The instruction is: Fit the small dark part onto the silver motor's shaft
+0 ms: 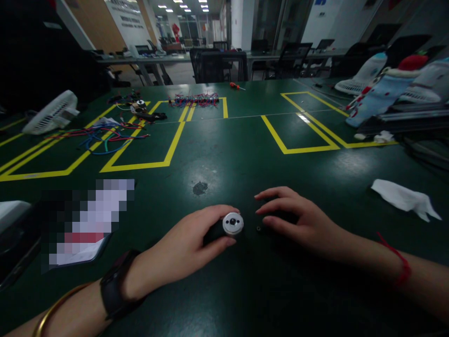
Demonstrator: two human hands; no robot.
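A small round silver part [233,224] with dark holes in its top face stands on the green table. My left hand [198,238] grips it from the left, with the thumb at the near side and a finger at the far side. Just to the right of it lies a tiny dark ring-like piece [258,228]. My right hand [298,220] is beside that piece, its fingers apart and holding nothing. The fingertips of my right hand point left, and a gap separates them from the silver part.
Left of my left hand lies a phone [91,250], partly blurred. White tissue [403,196] lies at the right. Further back are wires [108,135], a wire bundle [194,99], an orange screwdriver [236,86], a white fan [52,112] and a blue snowman figure [379,96].
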